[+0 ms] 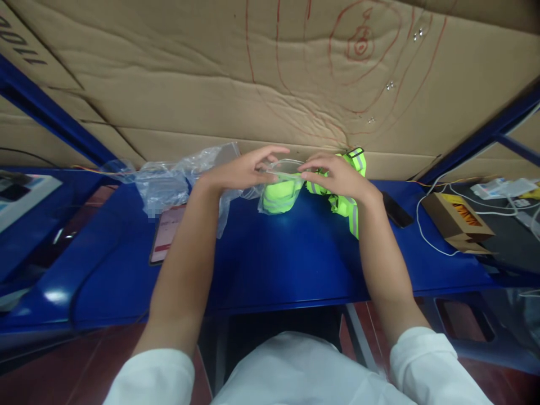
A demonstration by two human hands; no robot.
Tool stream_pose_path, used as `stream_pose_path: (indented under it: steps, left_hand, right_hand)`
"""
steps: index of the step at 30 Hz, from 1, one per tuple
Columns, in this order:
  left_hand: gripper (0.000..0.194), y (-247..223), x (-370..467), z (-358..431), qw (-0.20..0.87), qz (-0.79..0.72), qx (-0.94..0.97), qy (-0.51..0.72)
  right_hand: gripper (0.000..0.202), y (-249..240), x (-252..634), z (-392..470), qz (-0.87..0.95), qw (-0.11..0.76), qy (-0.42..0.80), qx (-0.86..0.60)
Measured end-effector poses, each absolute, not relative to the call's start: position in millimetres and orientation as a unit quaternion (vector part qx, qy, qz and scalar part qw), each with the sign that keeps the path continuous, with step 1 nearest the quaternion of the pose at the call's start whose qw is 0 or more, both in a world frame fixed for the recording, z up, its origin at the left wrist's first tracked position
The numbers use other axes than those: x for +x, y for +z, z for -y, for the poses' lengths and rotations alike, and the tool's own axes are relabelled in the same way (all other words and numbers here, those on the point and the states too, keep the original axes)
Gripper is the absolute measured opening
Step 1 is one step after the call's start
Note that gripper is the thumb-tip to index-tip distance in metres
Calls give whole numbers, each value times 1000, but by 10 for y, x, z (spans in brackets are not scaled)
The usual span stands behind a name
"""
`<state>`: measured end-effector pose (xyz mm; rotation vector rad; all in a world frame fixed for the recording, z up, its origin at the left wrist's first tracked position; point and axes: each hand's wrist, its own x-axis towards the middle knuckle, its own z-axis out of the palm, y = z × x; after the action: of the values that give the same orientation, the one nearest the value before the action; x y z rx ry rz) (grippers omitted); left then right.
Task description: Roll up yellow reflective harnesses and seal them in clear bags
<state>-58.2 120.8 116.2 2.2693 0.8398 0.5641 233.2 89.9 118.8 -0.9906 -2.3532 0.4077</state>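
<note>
A small clear plastic bag (283,183) with a folded neon-yellow item (279,197) inside hangs over the blue table (278,253). My left hand (244,169) pinches the bag's top edge on the left. My right hand (337,175) pinches the same edge on the right. Under and behind my right hand lies a pile of neon-yellow pieces with grey reflective strips (351,202), resting on the table against the cardboard wall.
A heap of empty clear plastic bags (169,180) lies at the left over a pink-and-white card (166,236). A dark phone (396,209) lies right of the pile. An open brown box (458,220) and white cables (426,236) sit far right. A cardboard wall (211,84) backs the table.
</note>
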Motion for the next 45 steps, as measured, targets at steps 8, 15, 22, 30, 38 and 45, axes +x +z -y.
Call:
stream_pose_path:
  steps: [8,15,22,30,38,45]
  left_hand:
    - [38,1401,-652,-1023,198,-392,887,141]
    - [38,1458,-634,-933,163,-375,897,169]
    - [29,1391,-616,-1029,182,-416,871,189]
    - [37,1406,-683,-1028,267,-419,836,232]
    - [38,1254,-651,-1141,360,-379,805,283]
    - [42,1247,-654,-1194,366,-400,787,294]
  right_hand:
    - [53,1279,2338,-806,880,168,232,-379]
    - [29,1328,2301,-747,878,191,196,-392]
    - [28,1386,2316,-675,873,181,202,-405]
    - [18,1391,2328,-681,849,217,220,-429]
    - [23,1300,2414,-783,825,240,233,-456]
    - [13,1273,2454,-834,829,233,188,-472]
